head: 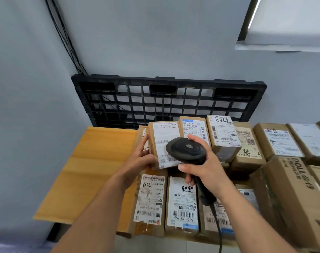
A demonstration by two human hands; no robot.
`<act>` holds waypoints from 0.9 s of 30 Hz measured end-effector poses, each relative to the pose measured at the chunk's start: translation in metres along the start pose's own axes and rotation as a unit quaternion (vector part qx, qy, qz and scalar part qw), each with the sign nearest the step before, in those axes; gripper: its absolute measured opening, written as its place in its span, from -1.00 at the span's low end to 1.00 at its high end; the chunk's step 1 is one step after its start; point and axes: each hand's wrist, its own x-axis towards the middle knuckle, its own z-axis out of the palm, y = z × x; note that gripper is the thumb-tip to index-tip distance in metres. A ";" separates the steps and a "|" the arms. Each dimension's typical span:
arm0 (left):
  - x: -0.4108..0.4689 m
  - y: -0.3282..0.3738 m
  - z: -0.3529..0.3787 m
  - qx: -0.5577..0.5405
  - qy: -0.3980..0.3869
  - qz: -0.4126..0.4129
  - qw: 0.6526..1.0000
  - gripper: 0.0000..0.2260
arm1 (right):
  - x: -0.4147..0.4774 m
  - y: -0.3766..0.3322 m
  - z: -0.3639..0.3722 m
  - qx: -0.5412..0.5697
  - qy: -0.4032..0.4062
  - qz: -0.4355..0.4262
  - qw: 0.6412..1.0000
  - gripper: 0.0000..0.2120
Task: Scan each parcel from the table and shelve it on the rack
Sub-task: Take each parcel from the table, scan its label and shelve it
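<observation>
Scanner (185,149) gripped in your right hand (208,168), one parcel (164,143) clasped in your left hand (139,159) — lower-right carton (292,189) reads "DOLL".

Table (93,161): against the wall (155,42).
Parcels (183,203): on the table's middle and right, some stacked.
Parcel (164,143): above the pile's left end, left hand (139,161) gripping its left side.
Scanner (185,149): over that parcel's right part, gripped by the right hand (208,167).
Pallet (166,101): on edge behind the table, leaning on the wall.
Cables (64,37): down the corner to the pallet's left end.
</observation>
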 end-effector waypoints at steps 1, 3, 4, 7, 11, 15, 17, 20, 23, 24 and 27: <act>-0.005 0.003 0.000 -0.002 -0.001 0.008 1.000 -0.22 | -0.002 -0.003 0.000 0.000 0.001 -0.006 1.000 -0.26; -0.014 0.008 0.001 -0.004 0.007 0.025 1.000 -0.18 | -0.008 -0.010 0.002 -0.004 0.000 -0.020 1.000 -0.26; -0.019 0.010 0.002 -0.003 0.010 0.035 0.999 -0.16 | -0.012 -0.014 0.003 -0.006 -0.002 -0.028 1.000 -0.26; -0.034 0.018 0.007 0.004 0.027 0.064 0.998 -0.11 | -0.027 -0.025 0.008 -0.013 -0.007 -0.053 0.998 -0.26; -0.052 0.023 0.004 0.011 0.082 0.114 0.990 -0.04 | -0.057 -0.040 0.011 0.014 -0.009 -0.098 0.995 -0.23; -0.071 0.024 0.003 0.034 0.117 0.142 0.982 -0.01 | -0.091 -0.053 0.014 0.021 -0.041 -0.134 0.990 -0.25; -0.082 0.024 0.006 0.047 0.129 0.151 0.979 -0.01 | -0.106 -0.056 0.015 0.021 -0.044 -0.141 0.989 -0.24; -0.099 0.023 0.012 0.059 0.142 0.167 0.974 -0.01 | -0.126 -0.058 0.016 0.017 -0.048 -0.145 0.988 -0.26; -0.116 0.021 0.018 0.064 0.155 0.174 0.970 -0.01 | -0.146 -0.057 0.016 0.013 -0.052 -0.152 0.987 -0.27; -0.122 0.020 0.021 0.066 0.160 0.177 0.969 -0.01 | -0.152 -0.057 0.016 0.013 -0.056 -0.155 0.986 -0.28; -0.142 0.017 0.027 0.068 0.172 0.181 0.966 -0.01 | -0.170 -0.057 0.017 0.015 -0.071 -0.163 0.984 -0.29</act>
